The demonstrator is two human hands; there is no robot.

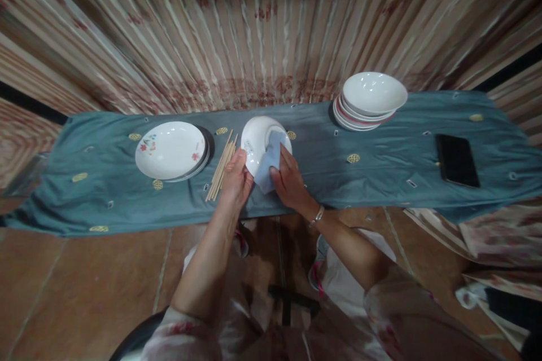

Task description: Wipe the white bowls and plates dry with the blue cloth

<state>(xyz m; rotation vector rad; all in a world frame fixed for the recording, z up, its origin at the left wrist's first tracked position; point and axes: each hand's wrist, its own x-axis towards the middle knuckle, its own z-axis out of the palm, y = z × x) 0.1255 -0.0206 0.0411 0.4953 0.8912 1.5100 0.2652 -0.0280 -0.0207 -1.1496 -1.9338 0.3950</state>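
Observation:
A white bowl [253, 149] is tilted over the middle of the table, its inside facing me. My left hand [237, 179] grips the bowl by its lower left rim. Pressed against the bowl's right side is a light blue cloth [267, 166], which my right hand [290, 179] holds between thumb and fingers. Part of the bowl is hidden behind the cloth. Just left of my left hand lie several wooden chopsticks [221, 172] side by side.
A stack of plates [171, 149] with a floral pattern stands on the left. Stacked white bowls [372, 96] sit at the back right. A black phone or tablet [457, 161] lies further right on the teal tablecloth [313, 124]. Pleated curtains [271, 28] hang behind.

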